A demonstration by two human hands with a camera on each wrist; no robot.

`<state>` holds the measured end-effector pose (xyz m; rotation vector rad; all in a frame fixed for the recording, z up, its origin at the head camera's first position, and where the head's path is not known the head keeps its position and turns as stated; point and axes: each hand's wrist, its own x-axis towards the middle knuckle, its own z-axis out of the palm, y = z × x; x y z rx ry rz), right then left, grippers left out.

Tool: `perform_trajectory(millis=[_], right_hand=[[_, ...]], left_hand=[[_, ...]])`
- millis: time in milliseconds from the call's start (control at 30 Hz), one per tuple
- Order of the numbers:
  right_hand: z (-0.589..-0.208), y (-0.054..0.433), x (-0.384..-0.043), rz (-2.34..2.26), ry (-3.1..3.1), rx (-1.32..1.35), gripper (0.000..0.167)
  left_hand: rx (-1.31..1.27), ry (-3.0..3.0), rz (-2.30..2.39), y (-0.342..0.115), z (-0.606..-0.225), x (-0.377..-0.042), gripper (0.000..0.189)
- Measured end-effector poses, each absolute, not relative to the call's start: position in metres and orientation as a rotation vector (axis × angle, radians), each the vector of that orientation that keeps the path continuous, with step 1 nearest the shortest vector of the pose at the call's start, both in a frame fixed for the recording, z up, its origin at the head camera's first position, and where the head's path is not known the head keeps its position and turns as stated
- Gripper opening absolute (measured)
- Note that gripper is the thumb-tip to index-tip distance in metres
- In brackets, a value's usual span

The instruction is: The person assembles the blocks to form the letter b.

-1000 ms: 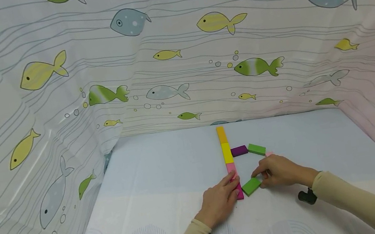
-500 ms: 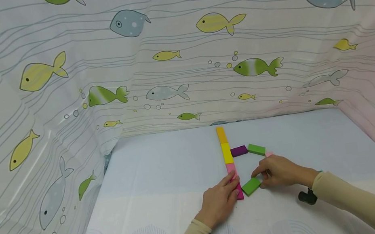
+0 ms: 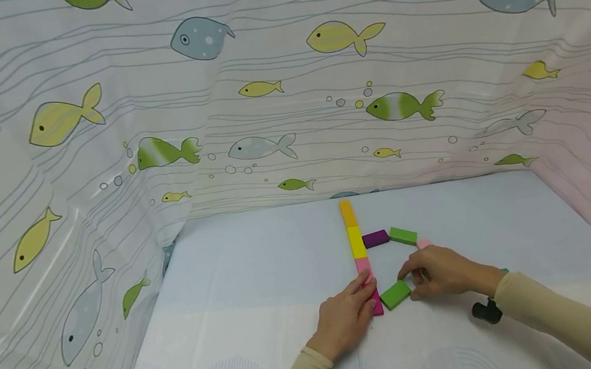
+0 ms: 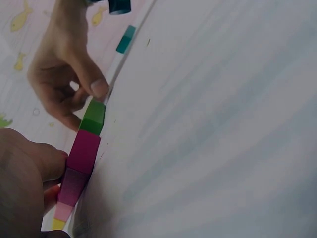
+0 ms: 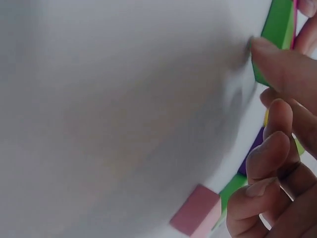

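Observation:
In the head view, orange (image 3: 348,213), yellow (image 3: 357,242), pink (image 3: 363,264) and magenta (image 3: 377,307) blocks form a straight row on the table. My left hand (image 3: 346,318) lies against the row's near end, its extended fingertips over the pink and magenta blocks and covering part of them. A green block (image 3: 396,294) slants off the magenta block's right side. At its outer end, my right hand (image 3: 439,271) pinches it between thumb and index finger. In the right wrist view the thumb overlaps the green block (image 5: 277,29), while the other fingers curl loosely.
From the yellow block, a purple block (image 3: 376,239), a second green block (image 3: 403,236) and a light pink block (image 3: 423,243) curve rightward; my right hand partly hides the pink one. Teal blocks (image 4: 126,39) lie beyond the right hand. A fish-print curtain (image 3: 279,84) surrounds the table.
The head view has shifted very slightly. Both hands and the blocks stay practically where they were.

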<state>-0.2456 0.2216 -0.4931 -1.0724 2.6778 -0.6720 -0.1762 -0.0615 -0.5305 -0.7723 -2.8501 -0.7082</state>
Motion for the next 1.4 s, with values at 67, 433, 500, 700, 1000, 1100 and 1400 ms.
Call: perform_trajectory(millis=[67, 433, 500, 700, 1000, 1100, 1400], right_hand=[[-0.491, 0.227, -0.245, -0.673, 2.698, -1.053, 0.038], [-0.465, 0.287, -0.241, -0.588, 2.874, -0.831, 0.035], [-0.462, 0.298, -0.237, -0.534, 2.906, -0.759, 0.039], [-0.458, 0.324, -0.226, -0.349, 2.963, -0.503, 0.063], [-0.464, 0.345, -0.208, -0.209, 2.960, -0.272, 0.076], [-0.467, 0.345, -0.202, -0.203, 2.939, -0.219, 0.073], [-0.471, 0.340, -0.197, -0.156, 2.903, -0.131, 0.082]], left_hand=[[-0.773, -2.849, -0.708, -0.061, -0.531, -0.176, 0.043], [-0.779, -2.850, -0.740, -0.061, -0.532, -0.177, 0.043], [-0.779, -2.853, -0.736, -0.061, -0.532, -0.177, 0.043], [-0.783, -2.852, -0.709, -0.061, -0.532, -0.176, 0.043], [-0.790, -2.845, -0.740, -0.061, -0.531, -0.176, 0.043], [-0.788, -2.845, -0.737, -0.061, -0.531, -0.176, 0.043], [-0.786, -2.850, -0.742, -0.061, -0.531, -0.176, 0.043]])
